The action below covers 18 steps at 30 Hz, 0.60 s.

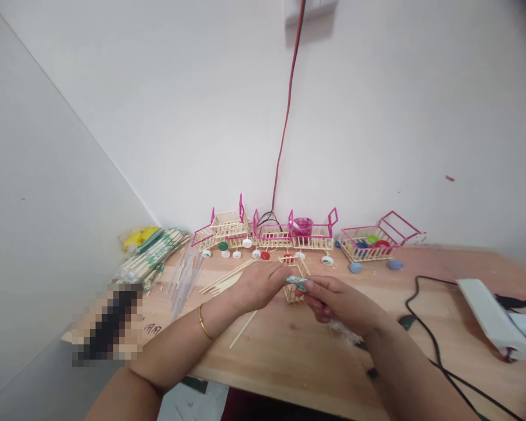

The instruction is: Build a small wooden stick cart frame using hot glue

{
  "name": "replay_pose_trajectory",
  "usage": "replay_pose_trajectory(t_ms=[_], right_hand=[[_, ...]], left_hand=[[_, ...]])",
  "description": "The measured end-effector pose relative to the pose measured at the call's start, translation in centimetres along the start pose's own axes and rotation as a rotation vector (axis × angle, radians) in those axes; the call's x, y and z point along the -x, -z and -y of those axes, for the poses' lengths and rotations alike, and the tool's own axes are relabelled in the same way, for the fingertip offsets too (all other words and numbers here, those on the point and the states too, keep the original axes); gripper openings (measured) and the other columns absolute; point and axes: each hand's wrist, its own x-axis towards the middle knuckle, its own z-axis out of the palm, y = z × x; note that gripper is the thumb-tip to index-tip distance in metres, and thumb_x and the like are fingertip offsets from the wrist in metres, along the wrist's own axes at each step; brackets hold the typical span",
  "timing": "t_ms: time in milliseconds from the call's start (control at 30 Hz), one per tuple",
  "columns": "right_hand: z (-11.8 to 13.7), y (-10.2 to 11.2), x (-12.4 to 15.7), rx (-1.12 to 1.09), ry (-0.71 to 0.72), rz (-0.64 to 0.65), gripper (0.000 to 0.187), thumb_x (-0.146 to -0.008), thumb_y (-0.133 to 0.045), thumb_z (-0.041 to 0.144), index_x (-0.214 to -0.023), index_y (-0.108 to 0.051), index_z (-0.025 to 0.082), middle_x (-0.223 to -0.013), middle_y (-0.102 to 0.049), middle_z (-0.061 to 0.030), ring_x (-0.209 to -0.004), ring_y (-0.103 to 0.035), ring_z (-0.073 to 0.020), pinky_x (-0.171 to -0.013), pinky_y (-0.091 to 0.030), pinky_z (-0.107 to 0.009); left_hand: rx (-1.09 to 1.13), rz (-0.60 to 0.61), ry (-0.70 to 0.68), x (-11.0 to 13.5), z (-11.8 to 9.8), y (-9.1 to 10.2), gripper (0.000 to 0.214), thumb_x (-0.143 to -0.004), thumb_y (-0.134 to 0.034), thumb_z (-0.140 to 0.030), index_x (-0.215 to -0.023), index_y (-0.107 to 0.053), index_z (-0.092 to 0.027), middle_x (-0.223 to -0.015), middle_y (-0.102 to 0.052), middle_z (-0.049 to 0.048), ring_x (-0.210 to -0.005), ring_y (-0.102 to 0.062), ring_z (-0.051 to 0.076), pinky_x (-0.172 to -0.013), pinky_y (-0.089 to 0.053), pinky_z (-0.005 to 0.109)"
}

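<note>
Over the middle of the table, my right hand (pixel 333 301) is closed around a green-and-white printed wrapper (pixel 297 282), like those on the packaged chopsticks. Clear crinkled plastic hangs below that palm. My left hand (pixel 260 283), a gold bangle on its wrist, pinches the wrapper's other end; what is inside it is hidden. Just behind the hands stands a small frame of pale sticks (pixel 294 295), partly covered by them. Loose bare sticks (pixel 228 278) lie beside my left hand, and one single stick (pixel 242 329) rests nearer the front.
Along the wall stand several stick-built carts (pixel 313 241) with pink trim and bottle-cap wheels. Another cart (pixel 368 248) holds coloured caps. Wrapped chopsticks (pixel 158 254) and clear strips (pixel 187 280) lie left. A white power strip (pixel 497 318) and black cable (pixel 433 339) occupy the right.
</note>
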Motion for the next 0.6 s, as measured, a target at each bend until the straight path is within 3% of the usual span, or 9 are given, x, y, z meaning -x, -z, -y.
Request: replay_pose_trajectory(t_ms=[100,167,233,300,367,433,500,600], right_hand=[[0.0,-0.1,-0.2,-0.245,-0.096,0.068,0.035,-0.084,-0.058,0.049,-0.074,-0.053,0.016,-0.049,-0.03,0.0105,-0.04,-0.016,-0.0026,-0.04,-0.017,-0.017],[0.0,-0.4,-0.4,-0.398,-0.156,0.14,0.038,-0.082,-0.058,0.051,-0.067,-0.047,0.018,-0.044,-0.025,0.0122,-0.037,-0.011,-0.0028,-0.037,-0.018,-0.017],[0.0,-0.9,-0.6,-0.48,-0.197,0.187,0.041,-0.081,-0.058,0.052,-0.063,-0.042,0.019,-0.043,-0.022,0.013,-0.036,-0.009,-0.0031,-0.036,-0.019,-0.017],[0.0,-1.4,-0.7,-0.466,-0.206,0.169,0.043,-0.081,-0.057,0.054,-0.062,-0.04,0.019,-0.043,-0.022,0.0129,-0.036,-0.01,-0.0032,-0.037,-0.021,-0.017],[-0.2,-1.9,-0.9,-0.384,-0.175,0.094,0.043,-0.082,-0.056,0.054,-0.062,-0.04,0.019,-0.043,-0.023,0.0123,-0.036,-0.013,-0.0032,-0.037,-0.02,-0.017],[-0.4,-2.2,-1.1,-0.31,-0.133,0.009,0.042,-0.083,-0.055,0.052,-0.062,-0.04,0.019,-0.044,-0.025,0.0116,-0.037,-0.015,-0.0031,-0.038,-0.019,-0.016],[-0.5,-2.3,-1.3,-0.296,-0.166,-0.037,0.041,-0.086,-0.049,0.051,-0.062,-0.04,0.019,-0.044,-0.026,0.011,-0.037,-0.015,-0.0034,-0.038,-0.016,-0.016],[-0.5,-2.2,-1.6,-0.35,-0.266,0.007,0.045,-0.089,-0.035,0.055,-0.062,-0.04,0.02,-0.045,-0.022,0.0109,-0.037,-0.011,-0.0045,-0.037,-0.014,-0.017]], left_hand=[[0.004,-0.051,-0.104,0.3,0.7,0.3,0.027,-0.096,-0.035,-0.032,-0.108,-0.052,-0.015,-0.076,-0.06,0.0044,-0.072,-0.055,0.016,-0.064,-0.04,0.027],[0.075,-0.068,-0.075,0.3,0.5,1.0,0.03,-0.095,-0.036,-0.037,-0.098,-0.056,-0.014,-0.074,-0.059,0.0055,-0.07,-0.055,0.016,-0.064,-0.04,0.028],[0.274,-0.097,0.078,0.2,-0.5,1.7,0.037,-0.094,-0.038,-0.043,-0.081,-0.056,-0.015,-0.068,-0.058,0.0047,-0.064,-0.053,0.015,-0.06,-0.039,0.026],[0.642,-0.116,0.331,-0.1,-2.2,2.4,0.042,-0.092,-0.037,-0.048,-0.069,-0.051,-0.015,-0.056,-0.051,0.0005,-0.052,-0.047,0.011,-0.052,-0.036,0.023],[1.163,-0.09,0.577,-0.5,-4.0,2.8,0.045,-0.093,-0.03,-0.051,-0.071,-0.048,-0.016,-0.048,-0.042,-0.0046,-0.039,-0.038,0.008,-0.043,-0.031,0.021],[1.487,-0.098,0.672,-1.0,-5.2,3.0,0.043,-0.09,-0.037,-0.053,-0.076,-0.051,-0.015,-0.054,-0.047,-0.0032,-0.038,-0.031,0.005,-0.04,-0.027,0.02],[1.534,-0.09,0.635,-1.5,-5.5,3.1,0.039,-0.088,-0.045,-0.05,-0.079,-0.054,-0.013,-0.058,-0.05,-0.0019,-0.042,-0.032,0.005,-0.042,-0.027,0.02],[1.227,-0.065,0.469,-2.1,-4.6,2.9,0.035,-0.091,-0.044,-0.043,-0.075,-0.056,-0.013,-0.063,-0.054,0.0004,-0.056,-0.045,0.009,-0.054,-0.035,0.021]])
